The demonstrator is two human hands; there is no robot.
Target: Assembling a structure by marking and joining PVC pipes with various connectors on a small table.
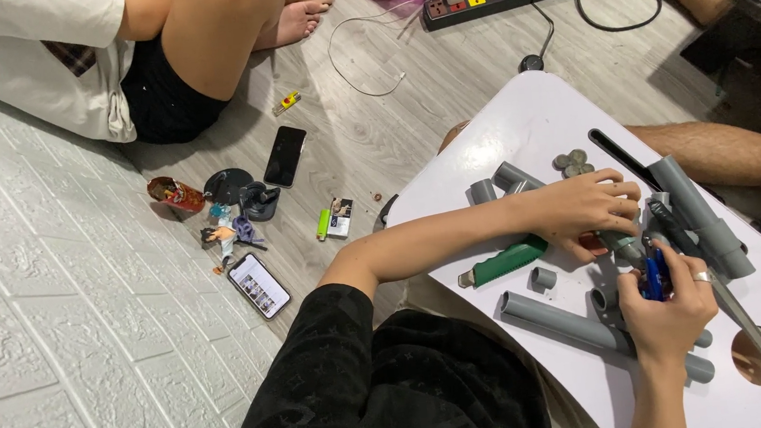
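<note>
Step in hand: the person works a small blue-handled tool [653, 278] against a small grey fitting [620, 241] over the white surface [528, 118], both hands meeting near its middle. This reads as a joining or adjusting step on the pipe parts, not a pick-up.

Left hand [582, 210]: lies palm down across the surface, fingers [623, 205] curled in and closed on the grey fitting, steadying it. How firmly it is pinched cannot be told.

Right hand [669, 308]: comes up from the near edge, a ring on one finger, fingers wrapped shut round the blue-handled tool, whose tip points toward the fitting just beside the left fingertips.

Position of parts:
- A long grey pipe [573, 321] lies on the surface, passing under the right wrist
- A thick grey pipe with coupling [702, 213] lies beyond the hands, near the far right edge
- A green-handled cutter [504, 263] lies under the left forearm
- Short grey pipe sections [510, 178] and a few coins [572, 163] lie farther back

Next move, as a judgement: it calls for the left hand holding the fitting still while the tool tip is brought squarely onto it; a slip would drive the tip toward the left fingertips
</note>
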